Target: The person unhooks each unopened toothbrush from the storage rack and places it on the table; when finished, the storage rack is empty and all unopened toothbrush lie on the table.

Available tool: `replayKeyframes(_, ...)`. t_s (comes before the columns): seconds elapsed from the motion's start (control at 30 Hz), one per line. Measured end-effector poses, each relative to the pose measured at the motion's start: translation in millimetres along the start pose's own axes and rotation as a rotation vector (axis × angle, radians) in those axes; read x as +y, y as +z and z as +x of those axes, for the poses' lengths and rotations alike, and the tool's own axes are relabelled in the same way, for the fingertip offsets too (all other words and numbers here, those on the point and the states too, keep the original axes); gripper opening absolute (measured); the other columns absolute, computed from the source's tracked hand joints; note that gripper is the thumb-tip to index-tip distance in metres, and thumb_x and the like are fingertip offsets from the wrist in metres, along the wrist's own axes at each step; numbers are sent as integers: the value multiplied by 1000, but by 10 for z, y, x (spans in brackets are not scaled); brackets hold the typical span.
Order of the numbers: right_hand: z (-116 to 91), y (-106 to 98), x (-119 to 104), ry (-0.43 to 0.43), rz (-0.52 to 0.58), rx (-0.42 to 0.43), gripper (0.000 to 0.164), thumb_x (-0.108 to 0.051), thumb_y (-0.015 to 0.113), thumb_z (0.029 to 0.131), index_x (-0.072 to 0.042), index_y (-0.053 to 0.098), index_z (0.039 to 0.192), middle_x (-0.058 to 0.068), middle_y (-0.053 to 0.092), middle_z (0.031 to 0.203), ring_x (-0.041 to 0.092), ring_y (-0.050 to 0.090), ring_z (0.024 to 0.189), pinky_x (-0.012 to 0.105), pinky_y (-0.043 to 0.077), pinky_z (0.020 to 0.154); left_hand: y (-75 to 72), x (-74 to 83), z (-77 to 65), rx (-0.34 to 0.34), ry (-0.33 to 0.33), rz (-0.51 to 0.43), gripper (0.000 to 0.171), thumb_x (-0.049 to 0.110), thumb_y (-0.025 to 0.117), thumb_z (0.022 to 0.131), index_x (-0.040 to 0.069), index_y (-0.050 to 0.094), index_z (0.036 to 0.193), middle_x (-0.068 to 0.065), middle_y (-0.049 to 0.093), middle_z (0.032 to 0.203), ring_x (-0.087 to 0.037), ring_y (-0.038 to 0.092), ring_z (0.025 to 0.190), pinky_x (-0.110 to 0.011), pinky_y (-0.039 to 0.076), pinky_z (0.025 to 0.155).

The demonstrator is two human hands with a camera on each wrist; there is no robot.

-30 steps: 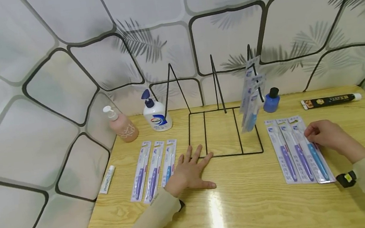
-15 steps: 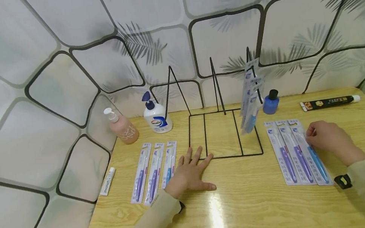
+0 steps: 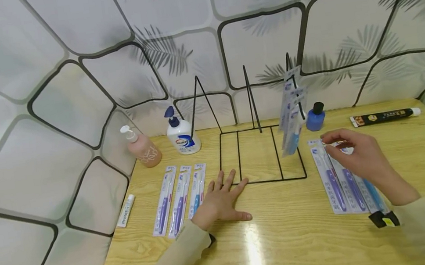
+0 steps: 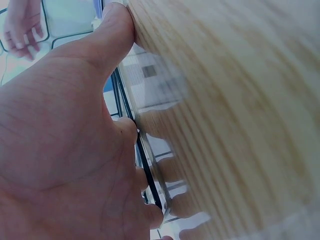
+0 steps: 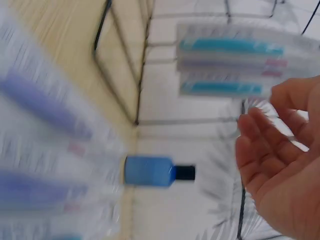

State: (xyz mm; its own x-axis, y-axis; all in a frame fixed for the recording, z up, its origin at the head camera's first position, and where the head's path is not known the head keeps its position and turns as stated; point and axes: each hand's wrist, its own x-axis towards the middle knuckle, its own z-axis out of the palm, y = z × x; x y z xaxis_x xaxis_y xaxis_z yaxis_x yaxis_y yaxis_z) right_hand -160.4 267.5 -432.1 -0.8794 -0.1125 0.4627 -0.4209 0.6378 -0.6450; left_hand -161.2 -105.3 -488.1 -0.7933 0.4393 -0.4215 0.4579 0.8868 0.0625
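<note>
My left hand [image 3: 219, 202] lies spread on the table, fingertips at the front bar of the black wire rack [image 3: 262, 182]. In the left wrist view, its palm [image 4: 60, 145] faces the wood. My right hand [image 3: 359, 156] is over the tops of the right-hand row of packaged toothbrushes, fingers loosely bent, nothing between them. That row has two purple toothbrushes [image 3: 335, 188] and a blue toothbrush [image 3: 373, 192], partly hidden by the hand and wrist. Several toothbrush packs [image 3: 290, 114] hang from the rack's right hook; in the right wrist view, these hanging packs [image 5: 230, 45] appear beyond the fingers.
Three more toothbrush packs [image 3: 179, 203] lie left of my left hand. Behind stand a pink pump bottle [image 3: 144, 149], a white pump bottle [image 3: 184, 138] and a blue bottle [image 3: 316, 120]. A black tube [image 3: 386, 117] lies back right, a small white tube [image 3: 125, 210] far left.
My right hand has moved left from the blue toothbrush pack's edge to above the row's upper ends, its fingers more spread apart. The left hand has stayed in place.
</note>
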Motion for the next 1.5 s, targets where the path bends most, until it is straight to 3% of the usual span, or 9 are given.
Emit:
replayKeyframes(0.1, 29, 74, -134, -59, 105, 29, 26, 6, 74, 87, -12, 74, 107, -8, 69, 124, -17, 55, 111, 3, 44, 84, -1, -1, 0, 1, -1, -5, 107, 86, 54, 80, 44, 0, 162, -2, -11, 173, -39, -8, 159, -61, 14, 126)
replayKeyframes(0.17, 56, 114, -196, -72, 154, 19, 30, 7, 74, 86, -12, 73, 108, -2, 66, 132, -13, 53, 119, 4, 43, 88, -2, -4, -1, 4, 0, -8, 107, 86, 54, 80, 44, 0, 162, -2, -11, 173, -39, -8, 159, -61, 14, 126)
replayKeyframes(0.27, 94, 176, -252, -68, 207, 2, 29, 8, 75, 85, -10, 73, 108, 10, 61, 137, -8, 52, 124, 6, 43, 91, -4, -4, -4, 1, -1, -13, 107, 86, 55, 80, 44, 0, 162, -2, -11, 173, -39, -9, 159, -62, 13, 126)
replayKeyframes(0.4, 127, 242, -287, -69, 246, 1, 27, 8, 74, 86, -8, 72, 107, 12, 59, 138, -5, 52, 125, 9, 43, 92, -7, -1, -7, -4, -2, -11, 107, 86, 54, 80, 44, 0, 162, -2, -11, 173, -39, -9, 159, -61, 13, 126)
replayKeyframes(0.57, 165, 288, -319, -92, 263, 14, 26, 10, 73, 85, -7, 71, 105, 11, 61, 133, -3, 53, 122, 13, 44, 90, -8, -2, -2, -4, -4, -2, 107, 86, 54, 80, 45, 0, 162, -1, -11, 173, -39, -9, 159, -61, 13, 126)
replayKeyframes(0.8, 222, 345, -370, -137, 276, 48, 25, 13, 75, 83, -6, 73, 100, -4, 62, 116, -3, 55, 111, 10, 44, 87, -5, -6, -1, -6, 1, -4, 107, 86, 54, 80, 45, -1, 162, -2, -11, 173, -39, -8, 159, -61, 14, 126)
replayKeyframes(1.0, 292, 426, -416, -190, 286, 118, 27, 17, 75, 80, -4, 75, 97, 1, 64, 109, -3, 57, 105, 10, 46, 85, -7, -3, 2, -4, 4, -9, 107, 86, 55, 80, 44, 0, 162, -2, -11, 173, -39, -8, 159, -62, 14, 126)
replayKeyframes(1.27, 317, 464, -495, -161, 370, 214, 21, 21, 69, 83, 5, 76, 95, -16, 67, 103, 0, 64, 104, 9, 51, 88, 4, -5, 7, -3, 4, -4, 107, 86, 54, 80, 45, -1, 162, -2, -12, 173, -39, -8, 159, -62, 14, 126)
replayKeyframes(1.5, 268, 382, -528, -127, 364, 235, 21, 19, 69, 84, 2, 77, 91, -8, 72, 96, 3, 67, 93, 11, 55, 78, 7, -10, 10, 0, 2, -6, 108, 86, 56, 79, 45, 0, 162, -2, -11, 173, -39, -7, 159, -61, 15, 126)
